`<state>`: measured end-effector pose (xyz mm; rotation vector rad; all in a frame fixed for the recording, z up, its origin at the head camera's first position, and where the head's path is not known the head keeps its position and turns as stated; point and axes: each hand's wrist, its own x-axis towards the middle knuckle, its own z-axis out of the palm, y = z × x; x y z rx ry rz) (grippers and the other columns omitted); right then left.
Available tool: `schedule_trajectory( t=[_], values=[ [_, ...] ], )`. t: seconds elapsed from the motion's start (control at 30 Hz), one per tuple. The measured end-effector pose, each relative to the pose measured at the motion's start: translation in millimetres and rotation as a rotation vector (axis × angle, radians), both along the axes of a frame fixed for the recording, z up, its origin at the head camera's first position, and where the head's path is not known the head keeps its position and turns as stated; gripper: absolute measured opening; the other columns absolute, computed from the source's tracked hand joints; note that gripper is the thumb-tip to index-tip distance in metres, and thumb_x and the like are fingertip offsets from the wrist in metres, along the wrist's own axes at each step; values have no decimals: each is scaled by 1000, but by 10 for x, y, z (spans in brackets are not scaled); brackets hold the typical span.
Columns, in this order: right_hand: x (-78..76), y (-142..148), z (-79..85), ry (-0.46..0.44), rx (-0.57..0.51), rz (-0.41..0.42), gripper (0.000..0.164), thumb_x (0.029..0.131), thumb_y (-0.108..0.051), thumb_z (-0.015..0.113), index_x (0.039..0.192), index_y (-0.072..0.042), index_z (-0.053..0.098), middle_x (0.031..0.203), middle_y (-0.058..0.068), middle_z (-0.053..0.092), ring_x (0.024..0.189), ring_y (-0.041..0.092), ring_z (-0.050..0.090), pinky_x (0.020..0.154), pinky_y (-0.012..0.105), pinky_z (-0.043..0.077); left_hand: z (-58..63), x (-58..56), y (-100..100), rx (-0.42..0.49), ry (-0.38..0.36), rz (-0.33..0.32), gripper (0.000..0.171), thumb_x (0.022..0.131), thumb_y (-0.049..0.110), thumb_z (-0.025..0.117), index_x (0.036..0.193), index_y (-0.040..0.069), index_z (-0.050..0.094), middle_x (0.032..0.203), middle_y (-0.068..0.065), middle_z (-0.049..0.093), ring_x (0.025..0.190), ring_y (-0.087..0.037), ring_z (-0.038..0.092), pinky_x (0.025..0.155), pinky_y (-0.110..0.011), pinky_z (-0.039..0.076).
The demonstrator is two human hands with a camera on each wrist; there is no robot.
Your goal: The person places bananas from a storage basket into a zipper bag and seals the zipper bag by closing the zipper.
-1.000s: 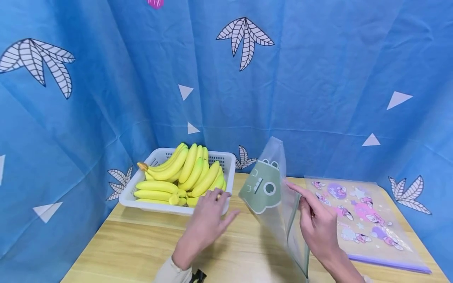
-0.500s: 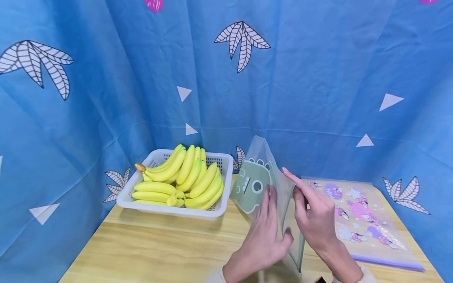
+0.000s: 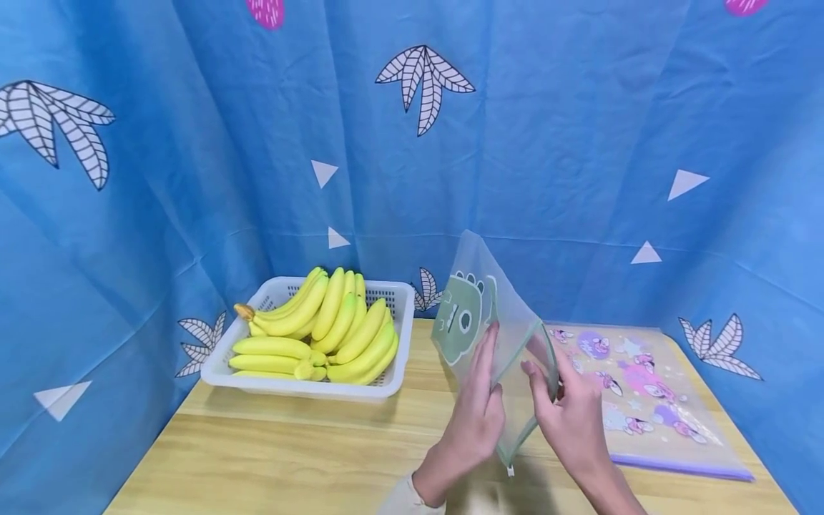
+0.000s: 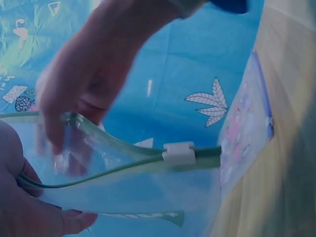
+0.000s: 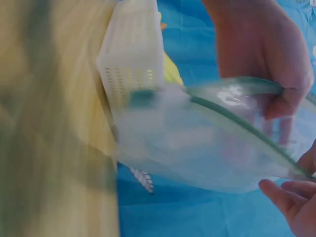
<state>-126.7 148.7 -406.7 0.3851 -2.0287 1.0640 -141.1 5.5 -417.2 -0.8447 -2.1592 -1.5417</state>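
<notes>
A clear zip bag (image 3: 508, 304) with a green dinosaur print and green rims stands tilted between both hands, its mouth spread apart towards me. My left hand (image 3: 470, 418) grips the left rim, thumb at the mouth and fingers along the printed outer side. The opposite rim is pinched by my right hand (image 3: 573, 422), whose thumb reaches inside the mouth while its other fingers stay outside, partly hidden. A white slider (image 4: 179, 154) sits on the zip at the mouth's near end.
On the left, a white basket (image 3: 215, 357) holds several bunches of bananas (image 3: 322, 325). A second clear zip bag (image 3: 650, 400) with pink cartoon prints and a purple zip lies flat at the right. The wooden table (image 3: 277, 458) meets a blue curtain (image 3: 547, 143) behind.
My left hand has come from the basket's near right corner across to the bag and taken hold of its left rim. The bag's mouth has widened, and my right thumb has gone inside.
</notes>
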Motion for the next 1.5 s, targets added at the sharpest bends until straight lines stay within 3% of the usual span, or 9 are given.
schedule_trajectory(
  t=[0.2,0.37,0.6,0.83,1.0,1.17,1.33,1.43,1.5],
  values=[
    [-25,79,-65,-58,-97,15,50,92,22,56,138,2,61,120,23,70,92,15,75,72,17,57,94,-70,-21,73,-29,-20,82,85,-15,38,163,8,24,167,-11,26,153,-29,25,123,-46,21],
    [-59,315,158,-65,-162,-52,64,88,28,47,140,-6,62,132,15,67,94,-11,66,45,10,46,222,-115,-136,248,-52,-97,85,84,-19,31,162,13,27,167,0,27,153,-21,26,124,-39,21],
    [46,303,658,170,-158,-91,51,85,26,50,126,3,71,120,23,71,107,1,68,50,8,28,341,-83,-172,395,-109,-169,78,90,-19,26,160,15,33,164,-1,35,149,-18,34,120,-38,32],
    [136,56,847,404,-34,-105,39,84,18,50,110,7,76,115,20,73,97,5,71,54,11,18,189,-124,-20,429,-187,-311,57,106,-7,31,161,8,25,157,-15,42,139,-34,49,112,-45,43],
    [2,169,666,268,84,-126,43,84,20,54,117,2,75,125,13,71,110,30,70,52,11,21,-69,-417,-63,659,-423,-241,60,99,-16,34,155,6,41,149,-19,48,124,-44,59,95,-45,57],
    [-108,234,385,71,108,-88,57,80,25,61,128,-4,72,134,9,67,112,34,67,56,5,36,-253,-557,-103,682,-602,-144,61,97,-15,35,151,9,49,148,-18,52,121,-43,62,92,-48,58],
    [-134,114,220,-45,148,5,74,80,15,67,148,-13,56,153,4,52,134,31,53,101,14,43,-265,-576,-99,680,-659,-184,60,97,-11,40,152,13,47,150,-19,50,124,-42,60,95,-49,56],
    [-83,61,122,-118,192,35,84,83,10,63,158,-20,42,163,2,36,143,31,43,105,20,41,-291,-616,-140,703,-676,-189,66,94,-15,34,153,12,45,149,-21,51,124,-42,60,94,-47,57],
    [-60,46,60,-116,198,19,79,87,9,61,158,-19,41,163,4,36,128,27,57,92,17,46,-314,-657,-176,720,-680,-184,69,92,-18,31,152,11,46,148,-20,52,124,-42,60,93,-44,58]
  ],
)
